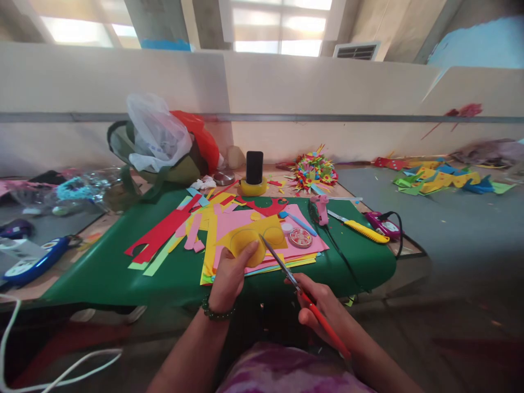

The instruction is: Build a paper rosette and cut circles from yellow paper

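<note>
My left hand (pixel 232 273) pinches a yellow sheet (pixel 275 225) with round outlines marked on it, the thumb lying on top. In my right hand (pixel 319 305) is a pair of scissors (pixel 284 268) with red handles. The blades point up and left, and their tips meet the yellow sheet just right of my left thumb. Whether the blades are apart I cannot tell. Under the sheet lies a stack of pink (pixel 229 218) and yellow sheets. A round case of pins (pixel 300 237) and a blue pen-like tool (pixel 302 224) rest on the stack, right of the yellow sheet.
A pink glue gun (pixel 319 209) and a yellow utility knife (pixel 364 231) lie on the green mat (pixel 102 262), at the right. Red strips (pixel 167 229) are on the left. Behind stand a phone (pixel 254 167), a colourful spiky paper ball (pixel 316 172) and a bag (pixel 180 169).
</note>
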`<state>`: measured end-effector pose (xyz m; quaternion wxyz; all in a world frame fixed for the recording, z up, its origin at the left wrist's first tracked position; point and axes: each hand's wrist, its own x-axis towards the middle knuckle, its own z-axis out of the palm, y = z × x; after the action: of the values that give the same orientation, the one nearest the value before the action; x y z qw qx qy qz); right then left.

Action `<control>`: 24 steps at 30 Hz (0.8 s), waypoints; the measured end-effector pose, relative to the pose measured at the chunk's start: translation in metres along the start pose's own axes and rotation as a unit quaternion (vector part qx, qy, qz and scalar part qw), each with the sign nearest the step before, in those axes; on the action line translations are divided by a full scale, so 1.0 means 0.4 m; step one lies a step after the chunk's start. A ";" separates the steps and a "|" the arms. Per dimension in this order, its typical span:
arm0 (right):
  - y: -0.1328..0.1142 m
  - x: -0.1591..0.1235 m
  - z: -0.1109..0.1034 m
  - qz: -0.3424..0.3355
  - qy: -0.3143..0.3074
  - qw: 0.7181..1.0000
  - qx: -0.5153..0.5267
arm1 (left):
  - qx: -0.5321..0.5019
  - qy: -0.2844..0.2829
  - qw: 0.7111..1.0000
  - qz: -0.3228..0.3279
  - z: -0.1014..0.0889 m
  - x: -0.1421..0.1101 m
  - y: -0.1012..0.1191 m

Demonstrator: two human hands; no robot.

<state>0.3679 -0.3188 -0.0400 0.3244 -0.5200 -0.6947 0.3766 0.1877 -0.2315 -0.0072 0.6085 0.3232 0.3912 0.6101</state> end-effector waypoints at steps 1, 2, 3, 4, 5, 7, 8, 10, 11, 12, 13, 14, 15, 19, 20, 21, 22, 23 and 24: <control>0.000 0.000 0.000 -0.003 0.001 1.000 -0.003 | -0.004 -0.001 1.000 0.002 0.000 0.001 -0.002; 0.000 0.001 0.000 -0.006 0.001 1.000 -0.007 | -0.006 -0.004 1.000 0.005 0.000 0.002 -0.005; 0.001 0.002 0.000 -0.009 0.000 1.000 -0.011 | -0.006 -0.009 1.000 0.005 0.000 0.003 -0.007; 0.002 0.003 0.000 -0.013 0.000 1.000 -0.014 | -0.004 -0.014 1.000 0.005 -0.001 0.002 -0.010; 0.002 0.004 -0.001 -0.017 0.001 1.000 -0.017 | 0.000 -0.019 1.000 0.002 -0.001 0.002 -0.012; 0.000 0.006 -0.002 -0.024 0.002 1.000 -0.019 | 0.008 -0.028 1.000 -0.003 -0.003 0.001 -0.015; -0.001 0.007 -0.002 -0.027 0.002 0.999 -0.018 | 0.010 -0.031 0.999 -0.004 -0.003 0.000 -0.017; -0.006 0.009 -0.002 -0.028 0.005 0.999 -0.015 | 0.012 -0.034 0.999 0.000 -0.003 -0.001 -0.018; -0.007 0.009 -0.001 -0.027 0.006 1.000 -0.014 | 0.013 -0.035 0.999 0.003 -0.003 -0.001 -0.019; -0.009 0.010 0.000 -0.026 0.007 1.000 -0.014 | 0.013 -0.033 0.999 0.004 -0.002 -0.002 -0.019; -0.010 0.010 0.001 -0.024 0.008 1.000 -0.014 | 0.013 -0.030 0.999 0.005 -0.001 -0.002 -0.019; -0.009 0.011 0.002 -0.023 0.007 1.000 -0.015 | 0.012 -0.027 1.000 0.005 0.000 -0.002 -0.019; -0.008 0.011 0.003 -0.022 0.007 1.000 -0.015 | 0.011 -0.024 1.000 0.004 0.001 -0.003 -0.019; 0.001 0.011 0.005 -0.019 0.008 1.000 -0.012 | 0.009 -0.030 0.999 0.002 0.000 -0.002 -0.022; 0.003 0.011 0.005 -0.017 0.006 1.000 -0.007 | 0.011 -0.036 0.999 0.003 -0.001 -0.002 -0.023; 0.005 0.010 0.005 -0.016 0.004 1.000 -0.001 | 0.015 -0.038 0.999 0.004 -0.001 -0.002 -0.023; 0.007 0.009 0.004 -0.014 0.002 1.000 0.006 | 0.020 -0.038 0.999 0.005 -0.002 -0.001 -0.022; 0.008 0.008 0.004 -0.012 0.000 1.000 0.013 | 0.025 -0.037 0.999 0.005 -0.003 -0.001 -0.022; 0.010 0.007 0.004 -0.010 -0.002 1.000 0.019 | 0.030 -0.037 0.999 0.004 -0.004 -0.001 -0.021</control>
<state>0.3679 -0.3159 -0.0440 0.3363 -0.5064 -0.6931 0.3875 0.1905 -0.2322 -0.0150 0.6100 0.3651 0.3848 0.5887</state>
